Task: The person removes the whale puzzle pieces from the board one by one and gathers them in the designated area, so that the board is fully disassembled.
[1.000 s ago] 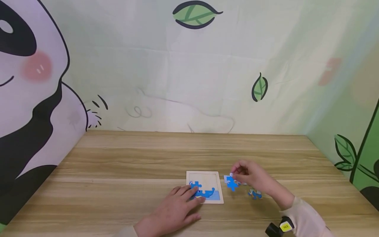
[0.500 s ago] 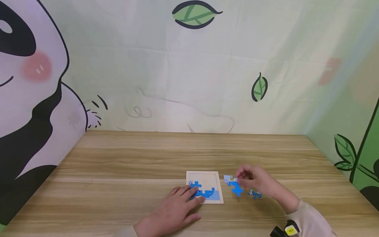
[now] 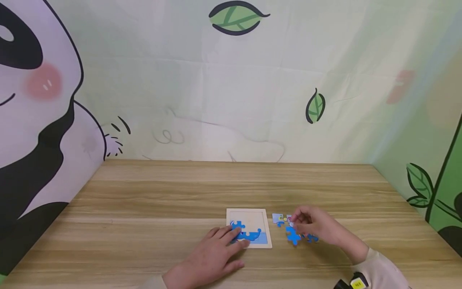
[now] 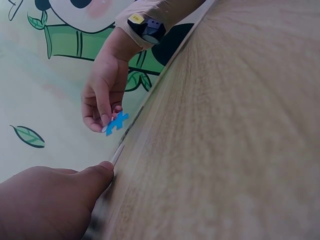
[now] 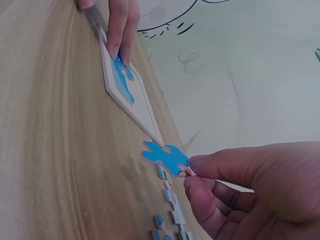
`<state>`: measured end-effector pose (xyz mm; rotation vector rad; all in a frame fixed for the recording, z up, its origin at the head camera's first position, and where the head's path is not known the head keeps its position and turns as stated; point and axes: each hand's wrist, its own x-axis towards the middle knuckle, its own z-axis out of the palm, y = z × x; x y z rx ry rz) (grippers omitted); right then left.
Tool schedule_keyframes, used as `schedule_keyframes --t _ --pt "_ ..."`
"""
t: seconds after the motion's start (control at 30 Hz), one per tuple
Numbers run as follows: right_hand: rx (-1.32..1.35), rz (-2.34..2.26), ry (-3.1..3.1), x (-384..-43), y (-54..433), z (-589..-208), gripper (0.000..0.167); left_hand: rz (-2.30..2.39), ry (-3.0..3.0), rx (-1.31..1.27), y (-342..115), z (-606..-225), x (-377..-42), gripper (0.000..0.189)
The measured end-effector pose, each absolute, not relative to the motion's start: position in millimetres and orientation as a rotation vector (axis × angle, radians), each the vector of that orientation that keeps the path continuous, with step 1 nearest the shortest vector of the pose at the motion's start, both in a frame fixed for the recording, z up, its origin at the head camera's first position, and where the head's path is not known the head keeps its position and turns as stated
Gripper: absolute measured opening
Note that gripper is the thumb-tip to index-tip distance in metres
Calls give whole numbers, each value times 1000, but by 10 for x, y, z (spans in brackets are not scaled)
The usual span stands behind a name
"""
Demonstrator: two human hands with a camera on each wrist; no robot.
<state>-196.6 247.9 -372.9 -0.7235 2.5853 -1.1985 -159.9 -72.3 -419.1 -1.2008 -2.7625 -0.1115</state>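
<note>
A blue puzzle piece [image 5: 167, 158] is pinched between the thumb and a finger of my right hand [image 3: 313, 225], held above the table to the right of the puzzle board. The square wooden puzzle board [image 3: 268, 237] has a pale frame, with joined blue pieces [image 3: 252, 236] along its lower part and bare wood above. My left hand [image 3: 208, 253] lies at the board's lower left, its extended fingers resting on the pieces there and hiding some of them. Loose puzzle pieces [image 3: 278, 218] lie under and beside my right hand, partly covered by it.
The wood-grain table [image 3: 151, 200] runs back to a printed backdrop [image 3: 195, 88] with a panda and leaves. A dark wrist device with a yellow label [image 3: 357, 283] sits on my right sleeve.
My right hand has moved right and slightly nearer with the blue puzzle piece, uncovering more of the loose pieces at the back. My left hand stays on the board.
</note>
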Motion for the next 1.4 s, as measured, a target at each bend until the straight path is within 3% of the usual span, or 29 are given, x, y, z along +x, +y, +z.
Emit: schedule_keyframes --t 1.4 --pt "-598 -916 2832 -1974 2478 -3880 5 -132 -2806 -1201 -724 -4174 -1580 48"
